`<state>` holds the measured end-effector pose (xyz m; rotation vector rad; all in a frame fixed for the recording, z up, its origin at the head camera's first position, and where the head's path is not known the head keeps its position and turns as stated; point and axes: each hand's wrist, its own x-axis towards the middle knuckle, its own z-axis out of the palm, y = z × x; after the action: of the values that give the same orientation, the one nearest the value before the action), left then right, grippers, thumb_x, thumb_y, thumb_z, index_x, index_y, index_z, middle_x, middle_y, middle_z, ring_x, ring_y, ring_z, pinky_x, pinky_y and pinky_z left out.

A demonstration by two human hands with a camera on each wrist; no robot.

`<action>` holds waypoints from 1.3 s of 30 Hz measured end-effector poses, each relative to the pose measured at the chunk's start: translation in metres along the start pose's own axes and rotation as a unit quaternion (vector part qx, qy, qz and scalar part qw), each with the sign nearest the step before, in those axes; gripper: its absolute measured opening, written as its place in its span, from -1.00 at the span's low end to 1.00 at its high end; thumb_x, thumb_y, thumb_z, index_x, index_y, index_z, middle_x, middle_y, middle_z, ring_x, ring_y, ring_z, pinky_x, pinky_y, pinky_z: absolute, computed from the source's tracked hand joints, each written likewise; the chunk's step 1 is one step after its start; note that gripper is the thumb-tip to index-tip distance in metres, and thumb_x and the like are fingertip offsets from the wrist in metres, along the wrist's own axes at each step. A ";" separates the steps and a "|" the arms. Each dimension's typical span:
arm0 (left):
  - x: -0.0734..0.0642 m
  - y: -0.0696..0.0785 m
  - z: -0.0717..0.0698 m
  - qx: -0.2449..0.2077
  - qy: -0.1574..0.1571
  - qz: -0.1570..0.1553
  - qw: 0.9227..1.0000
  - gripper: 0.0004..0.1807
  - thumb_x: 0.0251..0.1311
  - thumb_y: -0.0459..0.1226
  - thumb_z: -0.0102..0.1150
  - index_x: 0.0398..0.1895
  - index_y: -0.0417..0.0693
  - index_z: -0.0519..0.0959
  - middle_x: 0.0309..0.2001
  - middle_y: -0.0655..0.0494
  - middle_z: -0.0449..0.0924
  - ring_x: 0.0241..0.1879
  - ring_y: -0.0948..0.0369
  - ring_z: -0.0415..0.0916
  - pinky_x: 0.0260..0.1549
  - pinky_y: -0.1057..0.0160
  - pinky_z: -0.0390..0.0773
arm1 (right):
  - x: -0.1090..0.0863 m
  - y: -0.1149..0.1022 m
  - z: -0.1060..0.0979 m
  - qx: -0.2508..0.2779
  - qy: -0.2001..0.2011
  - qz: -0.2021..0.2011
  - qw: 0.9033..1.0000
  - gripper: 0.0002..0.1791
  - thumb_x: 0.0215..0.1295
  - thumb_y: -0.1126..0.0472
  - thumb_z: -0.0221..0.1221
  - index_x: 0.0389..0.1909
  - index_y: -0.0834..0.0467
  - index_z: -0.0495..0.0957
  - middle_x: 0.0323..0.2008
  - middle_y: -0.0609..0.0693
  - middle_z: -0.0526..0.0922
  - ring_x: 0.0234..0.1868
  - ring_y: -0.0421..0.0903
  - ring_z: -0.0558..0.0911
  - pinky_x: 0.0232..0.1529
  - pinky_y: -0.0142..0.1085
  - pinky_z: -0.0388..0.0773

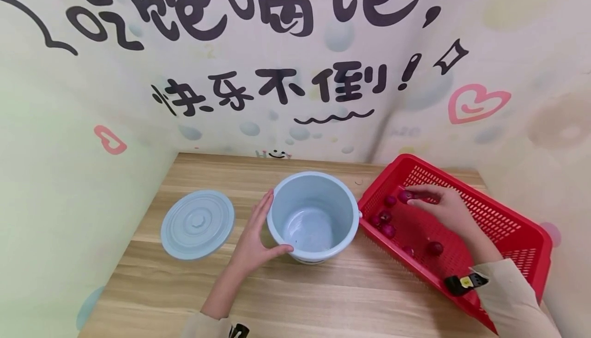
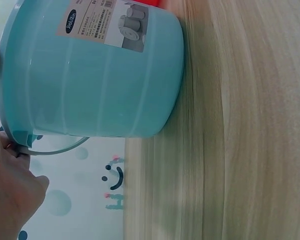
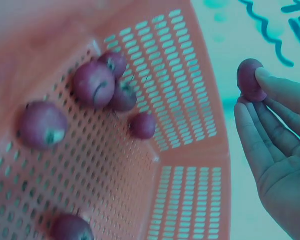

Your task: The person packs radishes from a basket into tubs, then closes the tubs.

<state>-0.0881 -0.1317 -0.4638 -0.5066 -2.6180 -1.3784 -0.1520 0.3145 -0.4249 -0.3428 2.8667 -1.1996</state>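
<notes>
A light blue plastic bucket (image 1: 348,199) stands upright and uncovered on the wooden table. My left hand (image 1: 253,243) holds its left side, thumb along the front rim and fingers round the outer wall beside the handle's (image 2: 57,151) hinge. My right hand (image 1: 445,209) is over the red basket (image 1: 498,202), pinching a small dark red, plum-like fruit (image 3: 250,80) between thumb and fingertips. Several similar fruits lie on the basket floor, among them one fruit (image 1: 434,248) towards the front and a cluster near the left wall.
A round light blue lid (image 1: 198,225) lies flat on the table, left of the bucket. The basket's left rim comes right up to the bucket's right side. Behind the table (image 1: 295,302) rises a wall (image 1: 258,133) with black lettering. A printed label (image 2: 104,22) is on the bucket.
</notes>
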 end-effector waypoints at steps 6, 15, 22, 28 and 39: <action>0.000 -0.001 -0.001 -0.006 0.003 0.003 1.000 0.30 -0.16 0.29 0.47 0.61 0.13 -0.02 0.62 0.13 -0.06 0.58 -0.17 -0.11 0.45 -0.39 0.04 | 0.000 -0.018 0.009 0.015 0.000 -0.017 1.000 -0.65 0.32 0.09 0.30 0.10 0.07 0.66 -0.03 0.13 0.75 -0.12 -0.59 0.56 -0.17 -0.64 0.60; 0.000 -0.002 -0.001 -0.011 0.008 0.010 1.000 0.29 -0.14 0.46 0.28 0.61 0.11 -0.01 0.62 0.10 -0.04 0.58 -0.19 -0.10 0.44 -0.40 0.04 | 0.001 -0.045 0.023 0.036 -0.013 -0.030 0.999 -0.64 0.30 0.12 0.32 0.11 0.06 0.65 -0.01 0.09 0.75 -0.13 -0.51 0.62 -0.15 -0.57 0.66; 0.000 -0.003 -0.001 -0.010 0.010 0.016 1.000 0.30 -0.14 0.47 0.25 0.61 0.08 0.00 0.62 0.12 -0.03 0.58 -0.12 -0.07 0.51 -0.33 -0.02 | 0.004 -0.065 0.036 0.062 -0.032 -0.034 0.997 -0.60 0.26 0.17 0.35 0.13 0.09 0.64 -0.01 0.11 0.74 -0.11 -0.25 0.71 -0.12 -0.56 0.66; 0.001 -0.004 -0.001 -0.008 0.008 0.018 1.000 0.30 -0.17 0.20 0.53 0.61 0.09 -0.01 0.62 0.08 -0.03 0.58 -0.10 -0.06 0.53 -0.29 -0.05 | 0.006 -0.077 0.045 0.063 -0.041 -0.048 0.996 -0.58 0.23 0.16 0.37 0.12 0.07 0.64 0.00 0.07 0.73 -0.07 -0.06 0.70 -0.12 -0.54 0.67; 0.000 -0.003 0.000 -0.017 0.006 0.016 1.000 0.30 -0.15 0.40 0.35 0.61 0.12 -0.03 0.62 0.11 -0.03 0.60 -0.02 -0.06 0.61 -0.05 -0.17 | 0.010 -0.088 0.059 0.058 -0.051 -0.059 0.995 -0.52 0.16 0.10 0.43 0.14 0.02 0.65 0.00 0.02 0.74 -0.06 -0.02 0.68 -0.15 -0.53 0.67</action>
<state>-0.0894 -0.1329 -0.4661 -0.5411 -2.5698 -1.4146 -0.1384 0.2111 -0.4040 -0.5610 2.7099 -1.3180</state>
